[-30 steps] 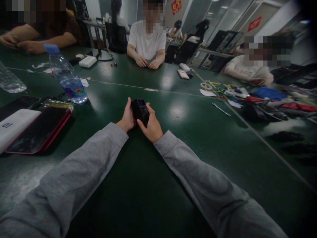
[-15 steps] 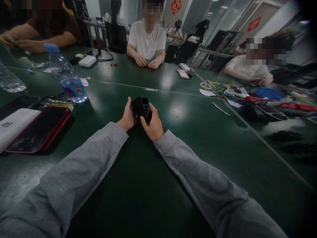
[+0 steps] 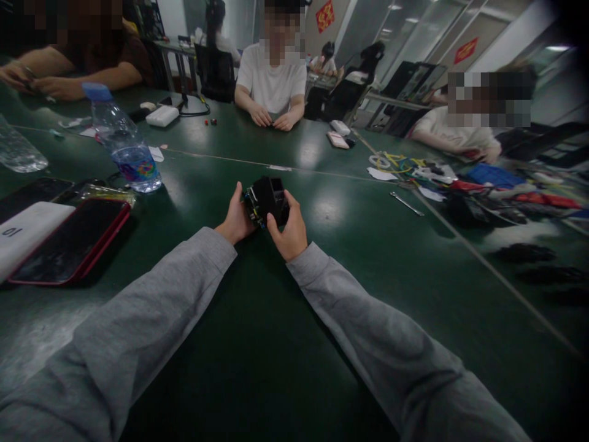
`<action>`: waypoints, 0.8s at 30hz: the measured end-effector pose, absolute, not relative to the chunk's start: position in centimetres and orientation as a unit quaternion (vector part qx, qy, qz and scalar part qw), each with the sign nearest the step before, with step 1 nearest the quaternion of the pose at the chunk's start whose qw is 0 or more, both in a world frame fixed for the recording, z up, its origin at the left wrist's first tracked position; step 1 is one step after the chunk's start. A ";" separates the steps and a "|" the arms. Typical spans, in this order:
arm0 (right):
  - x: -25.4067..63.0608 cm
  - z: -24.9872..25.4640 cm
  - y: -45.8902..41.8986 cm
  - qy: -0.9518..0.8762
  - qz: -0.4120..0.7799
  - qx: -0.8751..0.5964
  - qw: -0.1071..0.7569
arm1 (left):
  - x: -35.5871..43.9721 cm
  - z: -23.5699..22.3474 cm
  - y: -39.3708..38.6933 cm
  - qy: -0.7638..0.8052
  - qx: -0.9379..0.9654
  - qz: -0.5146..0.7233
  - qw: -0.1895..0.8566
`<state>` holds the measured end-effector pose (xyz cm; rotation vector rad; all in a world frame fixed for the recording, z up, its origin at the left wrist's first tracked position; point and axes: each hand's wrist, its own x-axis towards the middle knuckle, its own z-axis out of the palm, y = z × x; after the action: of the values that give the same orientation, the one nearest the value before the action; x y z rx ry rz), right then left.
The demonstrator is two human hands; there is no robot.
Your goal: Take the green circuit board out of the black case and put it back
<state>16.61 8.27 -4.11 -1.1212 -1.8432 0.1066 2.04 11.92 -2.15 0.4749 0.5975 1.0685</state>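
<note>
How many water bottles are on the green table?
2. One with a blue cap and bright label stands left of the hands. Another clear one lies at the far left edge, partly cut off. Others may be hidden out of view.

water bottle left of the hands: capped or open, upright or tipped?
Capped and upright. The water bottle stands on the green table with its blue cap on top.

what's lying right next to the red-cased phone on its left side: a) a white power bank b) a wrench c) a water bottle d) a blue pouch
A: the white power bank lies flat against the left edge of the red-cased phone; the water bottle stands farther back and the wrench lies far to the right.
</note>
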 end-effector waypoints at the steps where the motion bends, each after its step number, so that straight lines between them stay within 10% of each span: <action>1: 16.8 -3.9 8.3 -0.750 0.046 -0.460 0.472 | 2.1 -2.2 11.9 0.274 0.215 0.498 0.794; 24: 18.7 -4.0 9.7 -0.659 0.102 -0.492 0.560 | 2.8 -2.0 11.8 0.297 0.230 0.516 0.770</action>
<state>18.70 9.72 -4.04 -1.1608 -1.5527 0.2398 2.83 11.78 -1.99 0.4979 0.6448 1.1194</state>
